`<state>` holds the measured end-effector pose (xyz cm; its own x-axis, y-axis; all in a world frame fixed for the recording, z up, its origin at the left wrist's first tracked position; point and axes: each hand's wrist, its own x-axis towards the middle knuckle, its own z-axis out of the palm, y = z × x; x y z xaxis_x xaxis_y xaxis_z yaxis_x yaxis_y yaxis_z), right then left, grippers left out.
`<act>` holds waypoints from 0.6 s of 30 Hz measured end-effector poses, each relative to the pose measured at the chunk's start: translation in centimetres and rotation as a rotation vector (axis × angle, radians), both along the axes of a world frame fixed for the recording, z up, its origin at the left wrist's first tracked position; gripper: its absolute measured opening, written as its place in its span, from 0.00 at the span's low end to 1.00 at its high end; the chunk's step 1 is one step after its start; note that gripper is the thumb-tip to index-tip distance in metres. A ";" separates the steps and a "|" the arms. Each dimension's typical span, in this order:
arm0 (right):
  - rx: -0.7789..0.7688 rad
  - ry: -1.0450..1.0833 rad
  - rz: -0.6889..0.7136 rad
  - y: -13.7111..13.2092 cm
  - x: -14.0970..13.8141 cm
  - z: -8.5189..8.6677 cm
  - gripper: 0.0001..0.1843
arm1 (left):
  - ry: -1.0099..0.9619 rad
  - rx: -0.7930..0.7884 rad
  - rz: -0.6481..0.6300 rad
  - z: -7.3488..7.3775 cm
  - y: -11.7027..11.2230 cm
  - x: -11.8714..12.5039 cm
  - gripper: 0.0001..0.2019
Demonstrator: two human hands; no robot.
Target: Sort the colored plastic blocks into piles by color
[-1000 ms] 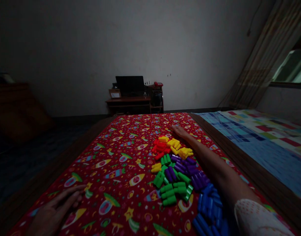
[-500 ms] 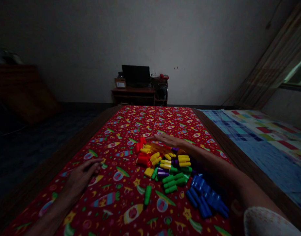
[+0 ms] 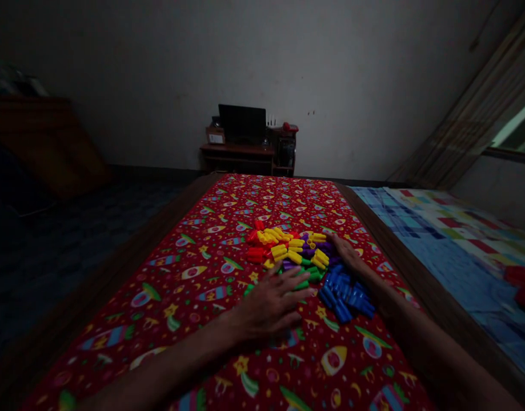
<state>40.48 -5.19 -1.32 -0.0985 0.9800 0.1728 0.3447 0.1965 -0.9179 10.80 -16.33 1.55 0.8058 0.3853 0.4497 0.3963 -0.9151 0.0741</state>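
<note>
A heap of small plastic pegs lies on a red patterned cloth (image 3: 228,200): red pegs (image 3: 256,251) and yellow pegs (image 3: 283,245) at the far side, purple pegs (image 3: 320,246) and green pegs (image 3: 308,273) in the middle, blue pegs (image 3: 345,291) nearest me. My left hand (image 3: 271,302) lies flat on the cloth with fingers spread, its fingertips touching the green pegs. My right hand (image 3: 347,254) rests open against the right side of the heap, beside the purple and blue pegs.
The cloth covers a long table with dark wooden edges (image 3: 437,297). A checked blue and multicoloured mat (image 3: 451,245) lies to the right. A low desk with a dark monitor (image 3: 243,123) stands at the far wall. A curtain (image 3: 476,114) hangs at right.
My left hand has slid from the near left of the cloth to the heap. My right hand has drawn back from the far side, and the pegs are bunched closer together.
</note>
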 end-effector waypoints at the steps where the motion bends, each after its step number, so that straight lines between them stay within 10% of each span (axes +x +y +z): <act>1: 0.011 -0.017 0.022 0.4 -1.5 0.6 0.38 | 0.034 0.033 -0.070 0.2 -0.7 1.8 0.23; 6: -0.023 0.019 0.107 1.9 -9.4 3.7 0.42 | 0.130 0.159 -0.310 -0.1 -2.2 7.9 0.16; 10: -0.045 0.124 0.254 1.7 -12.0 6.0 0.42 | 0.172 0.178 -0.255 -0.5 -1.0 9.1 0.10; 14: 0.080 0.008 0.163 -0.3 -7.5 7.2 0.41 | 0.181 0.173 -0.034 -0.5 1.0 7.2 0.09; 18: 0.104 -0.268 -0.073 -5.6 0.0 4.0 0.37 | 0.188 0.193 0.059 -0.4 2.2 4.0 0.10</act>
